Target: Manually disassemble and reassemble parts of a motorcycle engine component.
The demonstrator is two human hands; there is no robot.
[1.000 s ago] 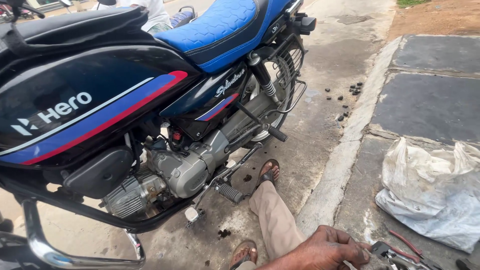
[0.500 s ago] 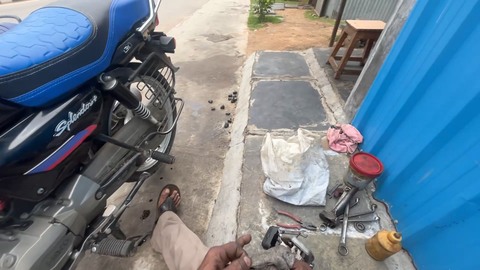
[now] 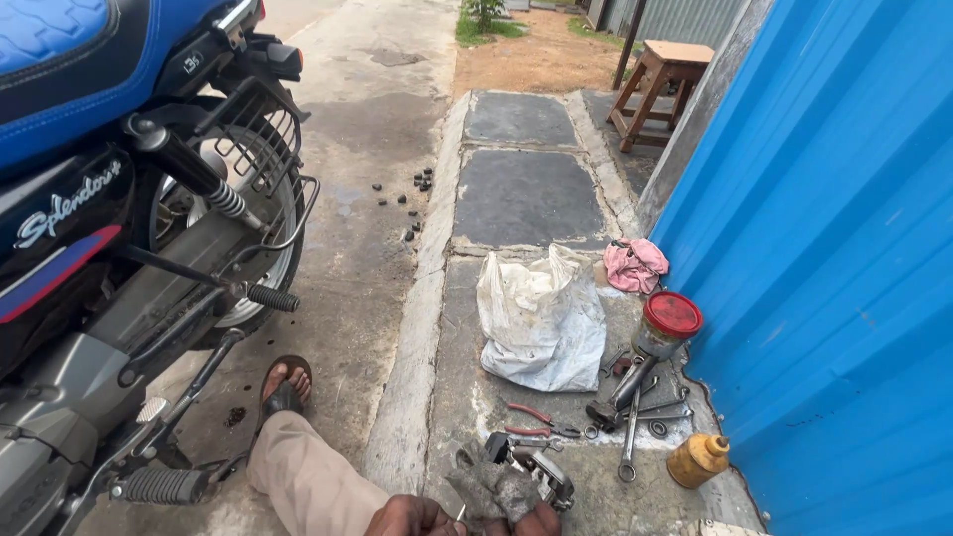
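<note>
At the bottom edge my left hand [image 3: 415, 518] shows only its knuckles and touches a crumpled grey rag [image 3: 489, 492]. My right hand [image 3: 543, 522] is mostly cut off by the frame. It sits under the rag and a small grey metal engine part [image 3: 536, 467], which it holds just above the concrete slab. My trousered leg [image 3: 308, 481] stretches left to a sandalled foot [image 3: 284, 389] beside the motorcycle's footrest [image 3: 159, 485].
A black and blue motorcycle [image 3: 109, 228] fills the left side. On the slab lie red-handled pliers [image 3: 531, 422], spanners [image 3: 629, 437], a red-lidded jar [image 3: 667, 326], a yellow oil can [image 3: 698, 459], a white plastic bag [image 3: 541, 323] and a pink cloth [image 3: 635, 263]. A blue metal wall [image 3: 834, 258] stands on the right, with a wooden stool [image 3: 665, 84] beyond it.
My view has swung right from the motorcycle's engine to the slab with the tools. My hands have come together at the rag and the metal part.
</note>
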